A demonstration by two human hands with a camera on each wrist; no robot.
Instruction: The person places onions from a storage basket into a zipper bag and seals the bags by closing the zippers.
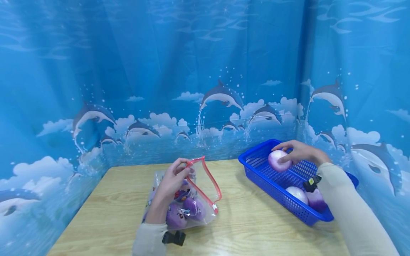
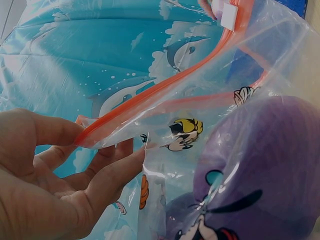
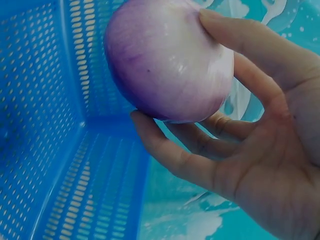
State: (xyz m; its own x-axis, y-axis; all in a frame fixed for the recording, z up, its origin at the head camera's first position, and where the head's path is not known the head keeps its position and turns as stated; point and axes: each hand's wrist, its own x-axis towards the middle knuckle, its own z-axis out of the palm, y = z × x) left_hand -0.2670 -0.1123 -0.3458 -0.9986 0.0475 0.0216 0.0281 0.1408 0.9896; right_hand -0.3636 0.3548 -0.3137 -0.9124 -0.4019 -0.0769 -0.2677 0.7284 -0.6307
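My left hand (image 1: 171,181) pinches the red zip edge of a clear printed zip bag (image 1: 205,213), whose mouth gapes toward the right. Inside the bag lie several purple onions (image 1: 194,208); one purple onion (image 2: 265,160) bulges large behind the plastic in the left wrist view. Over the blue basket, my right hand (image 1: 301,152) grips a purple-and-white onion (image 3: 167,60) between thumb and fingers. A white onion (image 1: 297,195) and a purple onion (image 1: 315,200) sit at the basket's near end, the purple one partly hidden by the right forearm.
The blue perforated basket (image 1: 272,188) stands at the right of the wooden table (image 1: 105,202). A white slider (image 2: 229,17) sits on the bag's zip. A dolphin-print curtain (image 1: 179,71) hangs behind the table and along its sides.
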